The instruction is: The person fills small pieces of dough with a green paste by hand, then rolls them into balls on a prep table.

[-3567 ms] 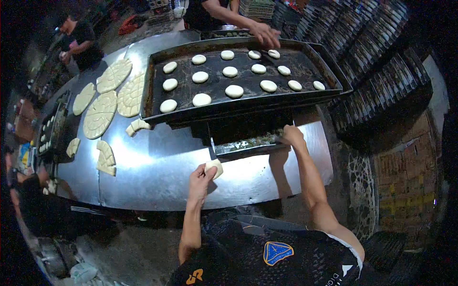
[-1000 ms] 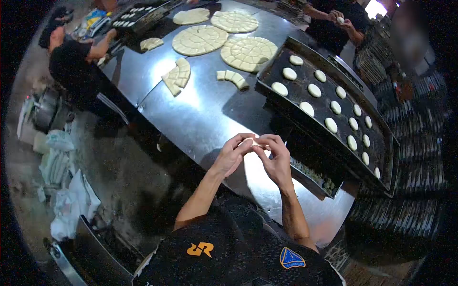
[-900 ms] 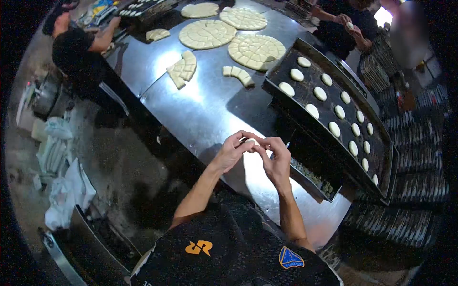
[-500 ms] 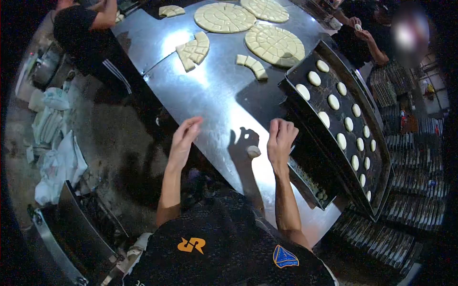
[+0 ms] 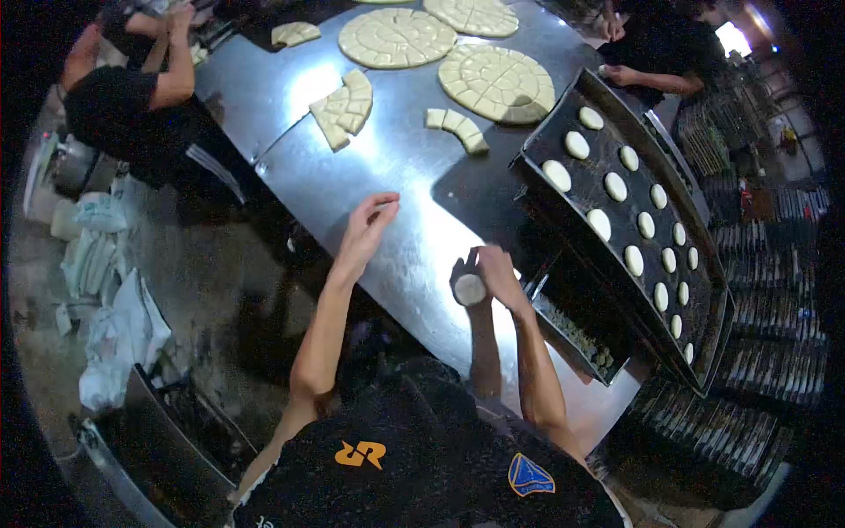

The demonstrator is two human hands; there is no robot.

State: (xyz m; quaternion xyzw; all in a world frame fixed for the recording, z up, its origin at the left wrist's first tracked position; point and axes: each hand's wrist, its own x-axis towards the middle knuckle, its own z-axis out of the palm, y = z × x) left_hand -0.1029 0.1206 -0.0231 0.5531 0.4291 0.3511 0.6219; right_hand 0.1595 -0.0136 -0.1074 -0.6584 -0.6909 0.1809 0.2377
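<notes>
**Lone dough round on the metal, just beside my right hand**

At 2 to 3 o'clock in my head view I have the large dark tray [image 5: 627,211], carrying slanted rows of pale rounds [image 5: 615,187], spaced apart. The small tray [image 5: 576,359] sits at 4 o'clock, partly under the large one's near side; it holds greenish lumps [image 5: 603,357], heaped toward its lower right end.

The single dough round [image 5: 470,289] lies flat on the shiny tabletop [image 5: 396,158], a little toward 4 o'clock from the centre of my view. It is at about 8 o'clock from my right hand [image 5: 501,273], close to the fingers, and at 4 o'clock from my left hand [image 5: 371,220], well apart from it. A dark hand shadow falls around it.

My left hand is up with fingers bent, a narrow gap between thumb and fingers, and nothing in it. My right hand has its fingers curled down and close together; I can't tell whether they pinch anything or touch the round.

Scored dough discs [image 5: 397,38] spread around 12 o'clock, with a curved strip of cut dough [image 5: 456,130] below them and a cut wedge [image 5: 343,110] at 11 o'clock. One co-worker [image 5: 123,97] is at 10 o'clock, another [image 5: 660,53] between 1 and 2. Stacked trays [image 5: 766,317] fill 3 to 4 o'clock.
</notes>
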